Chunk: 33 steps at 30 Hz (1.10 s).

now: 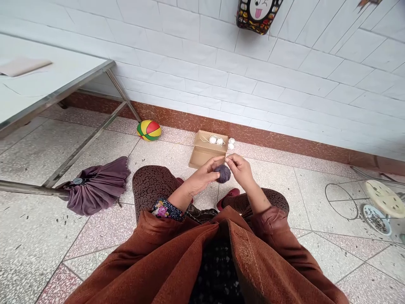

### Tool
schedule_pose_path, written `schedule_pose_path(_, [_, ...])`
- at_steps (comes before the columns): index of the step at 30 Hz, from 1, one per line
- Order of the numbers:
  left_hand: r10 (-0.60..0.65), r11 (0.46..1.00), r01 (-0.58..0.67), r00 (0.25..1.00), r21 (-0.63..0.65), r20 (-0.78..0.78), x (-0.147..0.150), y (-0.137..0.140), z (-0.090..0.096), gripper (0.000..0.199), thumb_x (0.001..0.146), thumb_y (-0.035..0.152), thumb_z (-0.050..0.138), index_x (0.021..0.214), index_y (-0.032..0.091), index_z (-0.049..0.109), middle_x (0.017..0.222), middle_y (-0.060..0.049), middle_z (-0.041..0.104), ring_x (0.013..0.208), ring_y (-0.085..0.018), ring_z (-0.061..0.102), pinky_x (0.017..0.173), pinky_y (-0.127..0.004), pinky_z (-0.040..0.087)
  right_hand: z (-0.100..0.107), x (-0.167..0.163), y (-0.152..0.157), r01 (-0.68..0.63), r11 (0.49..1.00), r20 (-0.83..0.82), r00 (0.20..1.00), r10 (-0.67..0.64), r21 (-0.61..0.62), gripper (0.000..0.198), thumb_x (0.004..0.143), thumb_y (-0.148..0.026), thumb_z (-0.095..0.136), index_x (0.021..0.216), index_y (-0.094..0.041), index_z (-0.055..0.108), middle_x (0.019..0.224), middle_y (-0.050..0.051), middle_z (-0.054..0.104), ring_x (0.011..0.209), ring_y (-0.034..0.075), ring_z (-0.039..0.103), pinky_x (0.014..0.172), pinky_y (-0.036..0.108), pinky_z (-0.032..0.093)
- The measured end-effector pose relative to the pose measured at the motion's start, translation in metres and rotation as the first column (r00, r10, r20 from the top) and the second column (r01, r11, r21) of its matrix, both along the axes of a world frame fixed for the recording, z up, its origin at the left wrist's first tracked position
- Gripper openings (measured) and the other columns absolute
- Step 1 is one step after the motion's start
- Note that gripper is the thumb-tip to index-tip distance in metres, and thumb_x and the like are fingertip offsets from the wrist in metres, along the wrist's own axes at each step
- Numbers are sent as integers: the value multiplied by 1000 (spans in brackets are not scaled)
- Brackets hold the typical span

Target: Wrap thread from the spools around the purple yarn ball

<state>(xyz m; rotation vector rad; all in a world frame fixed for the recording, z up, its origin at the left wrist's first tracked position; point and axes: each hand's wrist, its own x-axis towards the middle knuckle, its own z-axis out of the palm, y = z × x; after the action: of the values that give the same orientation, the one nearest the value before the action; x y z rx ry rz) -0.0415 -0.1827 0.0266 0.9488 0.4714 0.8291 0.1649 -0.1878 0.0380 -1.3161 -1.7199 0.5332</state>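
A small ball of dark purple yarn (224, 174) is held between my hands, above the floor and between my knees. My left hand (204, 175) grips the ball from its left side, thumb against the yarn. At the ball's top, my right hand (239, 169) has thumb and forefinger pinched together; what lies in the pinch is too small to make out. Just beyond my hands sits an open cardboard box (202, 157) with white balls of string (216, 140) in its far part. More white balls (231, 143) rest on the floor beside it.
A colourful ball (149, 130) lies by the wall. To the left are a folded purple umbrella (98, 185) and a metal-framed table (79, 84). On the right stand a stool (384, 197) and a bowl of seed shells (376, 219). A patterned basket (257, 17) hangs on the wall.
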Motion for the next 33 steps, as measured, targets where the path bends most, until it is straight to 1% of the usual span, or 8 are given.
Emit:
schedule_pose_path(3, [107, 989, -101, 993, -110, 55, -1, 3, -2, 61, 80, 39, 91, 137, 25, 73, 129, -9, 73, 115, -23, 68, 100, -36, 51, -31, -11, -20, 12, 995, -19, 1000, -14, -101, 43, 110, -57, 53, 84, -25, 63, 78, 2, 67, 74, 20, 62, 71, 32, 51])
schedule_pose_path(6, [205, 967, -202, 979, -155, 9, -1, 7, -7, 54, 80, 36, 89, 130, 21, 75, 125, -9, 76, 115, -24, 70, 101, -37, 53, -37, -22, -46, -160, 982, 28, 986, 163, -102, 39, 112, -51, 55, 85, -25, 65, 81, 4, 70, 78, 21, 65, 75, 33, 54])
schedule_pose_path(10, [229, 960, -247, 964, -129, -137, 4, 5, -12, 50, 77, 31, 89, 124, 19, 76, 122, -9, 77, 111, -23, 70, 98, -36, 56, -4, -20, -56, -335, 942, 79, 939, 334, -4, 29, 114, -43, 58, 97, -26, 74, 86, 4, 72, 82, 21, 67, 80, 34, 57])
schedule_pose_path(15, [77, 996, -83, 988, -38, -132, 7, -5, -5, 68, 72, 25, 94, 136, 23, 73, 119, -6, 76, 104, -20, 68, 90, -32, 54, 27, -1, -17, -200, 976, 62, 979, 196, 85, 28, 111, -46, 64, 96, -27, 78, 90, 5, 73, 85, 22, 68, 83, 37, 58])
schedule_pose_path(20, [7, 994, 2, 997, -111, 81, 3, -7, 3, 64, 81, 36, 90, 142, 28, 71, 132, -9, 73, 104, -22, 70, 84, -33, 56, -14, -5, 1, -35, 999, -16, 999, 35, 7, 33, 110, -47, 59, 88, -26, 71, 88, 5, 72, 85, 23, 67, 83, 36, 57])
schedule_pose_path(26, [293, 916, -242, 948, -321, 122, 2, 5, -5, 37, 76, 26, 90, 109, 20, 74, 113, -7, 76, 107, -23, 69, 99, -41, 57, -64, -15, -40, -68, 994, 43, 996, 72, -89, 29, 111, -44, 54, 96, -25, 69, 90, 6, 73, 86, 23, 69, 83, 35, 57])
schedule_pose_path(30, [380, 873, -368, 925, -321, -29, 8, 5, -10, 38, 71, 20, 88, 105, 21, 72, 109, -4, 76, 104, -21, 69, 96, -37, 56, -45, -12, -60, -211, 975, 103, 971, 217, -65, 29, 113, -43, 56, 97, -25, 72, 89, 6, 72, 85, 23, 69, 82, 35, 57])
schedule_pose_path(33, [382, 893, -408, 911, -189, -157, 13, -1, -9, 42, 66, 19, 88, 106, 20, 74, 106, -3, 76, 101, -19, 67, 99, -35, 52, -14, -8, -59, -296, 955, 94, 951, 296, -9, 27, 113, -42, 60, 100, -26, 76, 89, 6, 72, 83, 22, 67, 80, 36, 57])
